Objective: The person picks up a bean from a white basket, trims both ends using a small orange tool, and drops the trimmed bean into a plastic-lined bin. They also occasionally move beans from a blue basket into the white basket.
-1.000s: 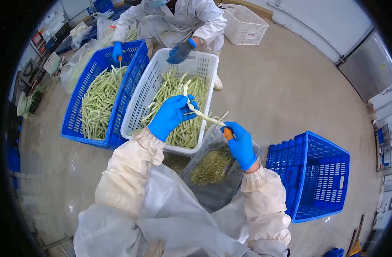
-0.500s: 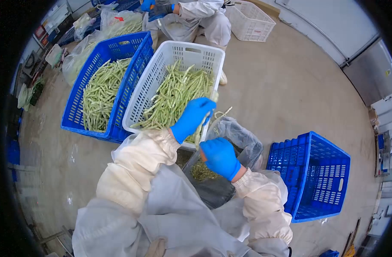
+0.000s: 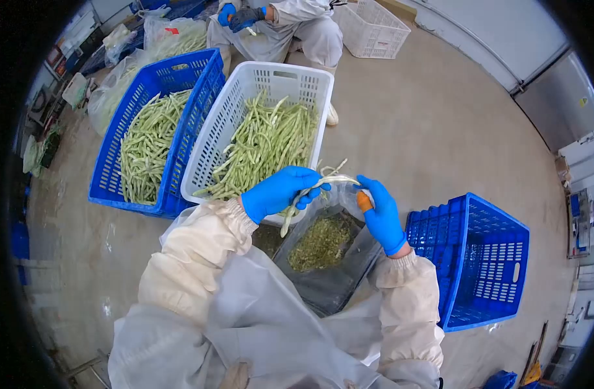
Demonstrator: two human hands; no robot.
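A long pale-green bean (image 3: 336,178) curves between my two blue-gloved hands. My left hand (image 3: 280,192) is closed around its middle, and one end hangs below the fingers. At the bean's other end, my right hand (image 3: 384,220) pinches the tip; an orange patch shows at its thumb. Below the hands, a grey bin (image 3: 323,288) contains a heap of green bean scraps (image 3: 319,243). Just beyond my left hand, a white crate (image 3: 196,165) is part-filled with long green beans (image 3: 264,146).
Left of the white crate, blue crates (image 3: 102,175) hold more beans (image 3: 151,146). Stacked blue crates (image 3: 456,272) stand at right. A person (image 3: 290,35) with gloved hands sits beyond the white crate. Another white crate (image 3: 375,32) sits farther back on the floor (image 3: 433,123).
My right hand has moved right and turned upward, uncovering the scraps in the bin. The bean now stretches between both hands. My left hand has lowered slightly.
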